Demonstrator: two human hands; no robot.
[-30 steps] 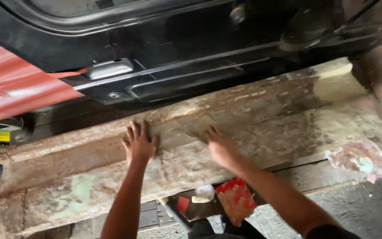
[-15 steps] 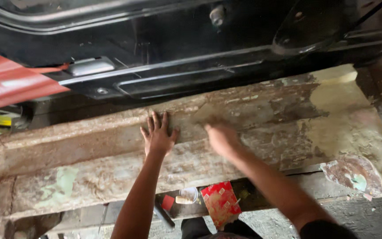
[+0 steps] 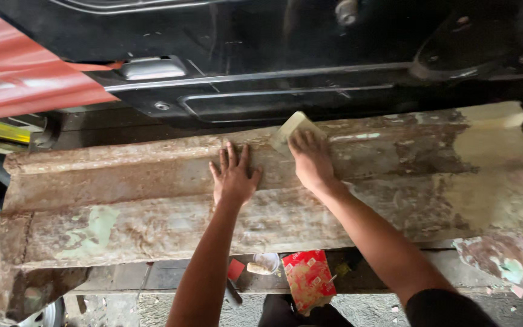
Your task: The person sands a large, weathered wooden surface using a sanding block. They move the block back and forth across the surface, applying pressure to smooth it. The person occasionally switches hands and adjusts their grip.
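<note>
Rust and flaking green paint cover the long metal panel, which lies across the bench in front of me, under the black car body. To my far left the red sheet hangs clear of the work. My left hand lies flat on the middle of the panel, fingers spread and together with the palm pressed down, gripping nothing; its job is to brace, so I judge it should bear down hard enough to stop the panel sliding. My right hand is just beside it, fingers pressed onto a pale sanding block at the panel's upper ridge. Block best kept flat to the surface, even pressure, long strokes along the ridge. Both arms reach forward, near straight, wrists low. Below the bench, a red packet sits near my knees.
</note>
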